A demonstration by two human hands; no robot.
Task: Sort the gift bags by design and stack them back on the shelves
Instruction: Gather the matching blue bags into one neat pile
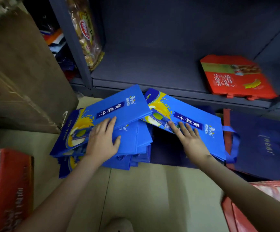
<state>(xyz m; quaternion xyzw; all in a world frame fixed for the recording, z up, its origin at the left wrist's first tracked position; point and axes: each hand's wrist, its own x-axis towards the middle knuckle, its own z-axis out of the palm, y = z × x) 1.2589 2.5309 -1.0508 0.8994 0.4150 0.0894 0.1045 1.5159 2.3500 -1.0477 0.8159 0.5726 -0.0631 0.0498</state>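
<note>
Dimly lit. Pale beige tiled floor [149,190] near. Dark grey metal shelving [152,67] far, from centre to right. Tall brown cardboard box [18,77] left, beside the shelving's upright post [72,39].

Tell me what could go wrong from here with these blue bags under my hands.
The blue bag stack under your left hand is fanned out unevenly; lifted like that, lower bags may slide out.
The single blue bag under your right hand lies across a dark navy bag, so pulling it could drag the wrong design along.
Its blue handle loop sticks out over the gold-lettered navy bag and might snag.
</note>
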